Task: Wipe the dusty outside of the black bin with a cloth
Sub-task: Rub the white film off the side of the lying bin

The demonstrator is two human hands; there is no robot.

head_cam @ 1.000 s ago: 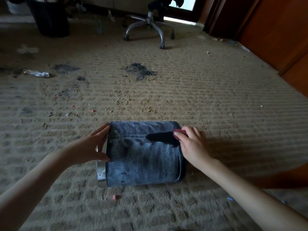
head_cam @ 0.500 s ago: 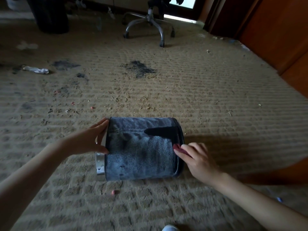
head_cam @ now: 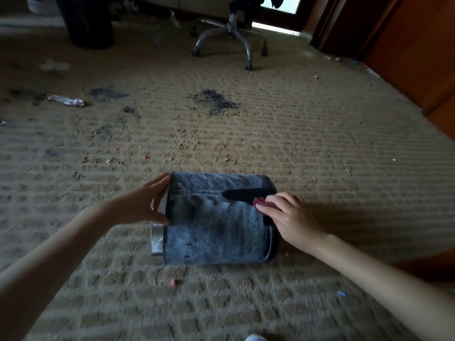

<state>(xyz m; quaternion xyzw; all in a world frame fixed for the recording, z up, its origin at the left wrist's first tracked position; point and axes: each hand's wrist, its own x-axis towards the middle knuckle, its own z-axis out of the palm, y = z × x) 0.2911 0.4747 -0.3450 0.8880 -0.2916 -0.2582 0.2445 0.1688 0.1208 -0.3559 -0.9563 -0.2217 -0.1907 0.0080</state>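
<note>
The black bin [head_cam: 216,232] lies on its side on the carpet, its wall grey with dust. One wiped black streak runs along its upper right part. A silver rim sticks out at its left end. My left hand [head_cam: 145,205] grips that left end, thumb below and fingers above. My right hand [head_cam: 293,220] presses a small red cloth [head_cam: 261,202] against the right end of the bin, just below the clean streak. Most of the cloth is hidden under my fingers.
The carpet [head_cam: 320,148] is dirty, with dark stains [head_cam: 214,100], crumbs and a crumpled wrapper [head_cam: 66,100]. An office chair base [head_cam: 231,38] and a second dark bin [head_cam: 86,23] stand at the back. Wooden panels [head_cam: 406,45] line the right side.
My right hand with the cloth slid down the bin's right end and has come back up near the clean streak. My left hand has kept its hold on the left end.
</note>
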